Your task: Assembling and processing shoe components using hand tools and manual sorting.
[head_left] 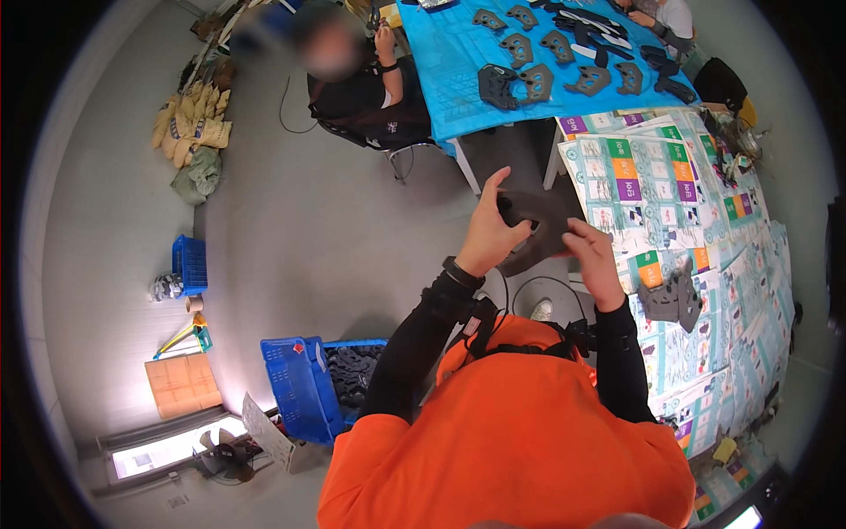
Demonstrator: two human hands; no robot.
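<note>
My left hand (487, 231) and my right hand (593, 254) are raised in front of me and both grip one flat dark grey shaped piece (539, 225) held between them. The left hand pinches its left end with fingers pointing up; the right hand holds its right lower edge. My sleeves are black and I wear an orange vest. Another dark grey piece (670, 298) lies on the table with printed paper sheets (652, 185) just right of my right hand.
A blue-covered table (458, 70) at the top holds several dark grey pieces (520, 48). A seated person (352, 79) is at its left; another person's hands (652, 16) are at its far end. Blue crates (304, 388) with dark parts stand at my left, a smaller blue crate (189, 263) farther off.
</note>
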